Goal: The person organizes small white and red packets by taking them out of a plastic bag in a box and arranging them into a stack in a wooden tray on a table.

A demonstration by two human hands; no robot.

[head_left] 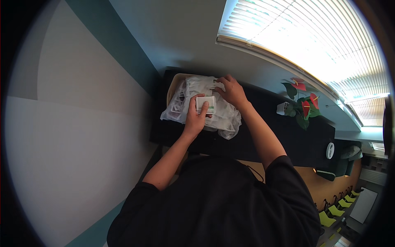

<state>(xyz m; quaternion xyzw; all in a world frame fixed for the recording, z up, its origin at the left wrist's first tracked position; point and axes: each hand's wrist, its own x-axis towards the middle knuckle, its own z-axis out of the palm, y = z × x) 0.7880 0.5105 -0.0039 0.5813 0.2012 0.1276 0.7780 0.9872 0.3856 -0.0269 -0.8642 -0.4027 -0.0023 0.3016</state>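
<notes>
Fig.: left hand (pixel 195 117) w/ fingers closed round a small white packet (pixel 206 104) lifted over the heap of clear plastic bags (pixel 224 119) on the black table (pixel 279 136), right hand (pixel 231 90) fingers pinching a bag at the tan tray (pixel 173 84); sorting looks early, most bags left.

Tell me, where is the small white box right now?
In the head view, the small white box is in the left hand, above the heap of clear bags.

Left hand (pixel 194 117) grip on a small white packet (pixel 206 104), right hand (pixel 232 90) on clear plastic bags (pixel 224 117) — black table (pixel 267 136).
</notes>
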